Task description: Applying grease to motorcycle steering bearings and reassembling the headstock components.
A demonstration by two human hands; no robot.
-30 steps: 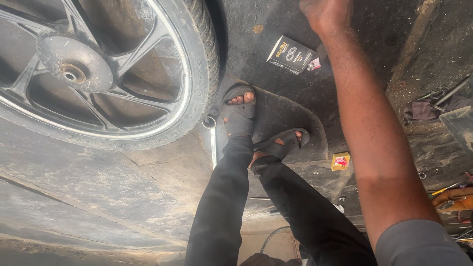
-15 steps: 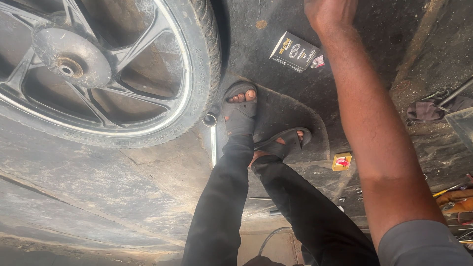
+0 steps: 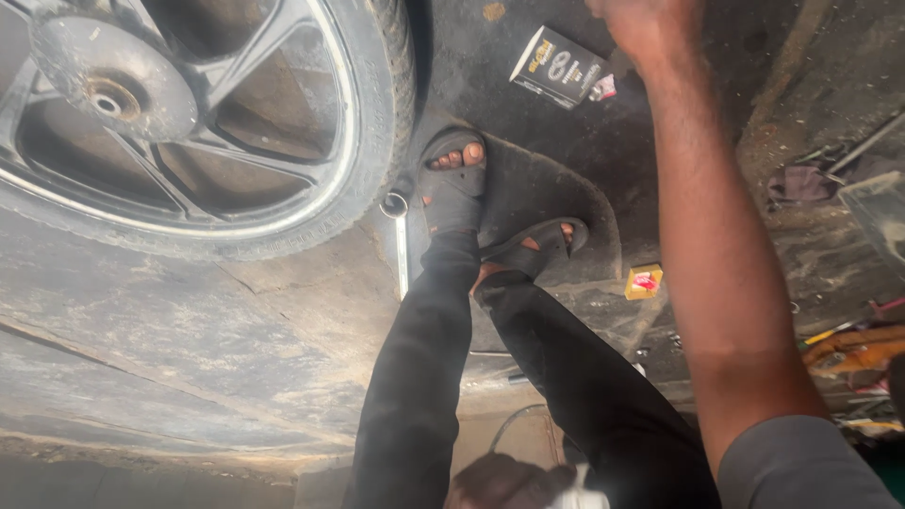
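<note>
Reaching far across the oily floor [image 3: 236,358], the person's right hand [image 3: 646,28] sits at the top edge of the view, just right of a small dark box [image 3: 556,66] lying tilted on the ground; the fingers run out of frame, so whether they are curled or spread cannot be told, and nothing shows clamped in them. The left hand [image 3: 504,483] shows only as knuckles at the near bottom edge, between the black trouser legs, beside a small pale thing that is too cut off to name; its grip cannot be told either. A spoked motorcycle wheel [image 3: 189,123] with its tyre fills the far left, its rim curving down close to the left sandalled foot [image 3: 452,184], which stands just beside the tyre's edge. A slim metal spanner [image 3: 400,240] lies along the floor between tyre and leg, its ring end nearly touching the rubber. The right foot [image 3: 537,247] rests on a dark rubber mat [image 3: 547,179], whose rounded edge bends around both feet. A small yellow carton [image 3: 644,282] lies near the right arm, just off the mat. Open, stained floor spreads to the near left; the right side is crowded with rags and tools [image 3: 853,347].
</note>
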